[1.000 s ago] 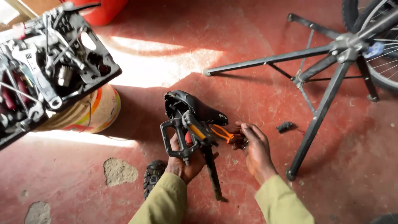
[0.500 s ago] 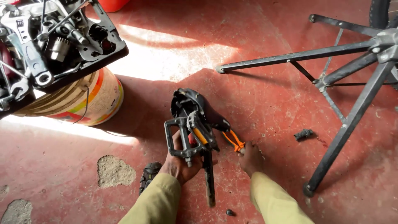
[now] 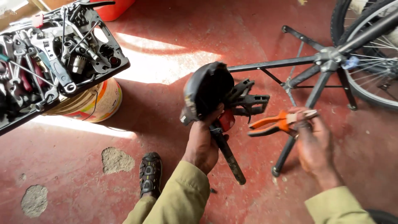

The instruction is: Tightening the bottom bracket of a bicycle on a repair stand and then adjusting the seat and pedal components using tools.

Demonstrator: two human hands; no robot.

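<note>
Left hand (image 3: 202, 143): our fingers clamp the crank arm (image 3: 227, 155) and pedal (image 3: 248, 101), frame centre.
Right hand (image 3: 314, 143): our fingers close on orange pliers (image 3: 271, 123), just right of the pedal.

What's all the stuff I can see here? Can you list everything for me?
Crank arm with pedal: one, black with a red reflector, held up at centre.
Pliers: one pair, orange handles, right of the pedal.
Tool tray: one, black, full of wrenches and sockets, upper left.
Bucket: one, white and orange, under the tray.
Repair stand: one, black, legs spread on the floor, right.
Bicycle wheel: one, black tyre, top right.
Container: one, red, top edge.
Floor: red, chipped patches lower left.
Shoe: one, dark, bottom centre.
Left hand: grips the crank arm.
Right hand: holds the pliers.
</note>
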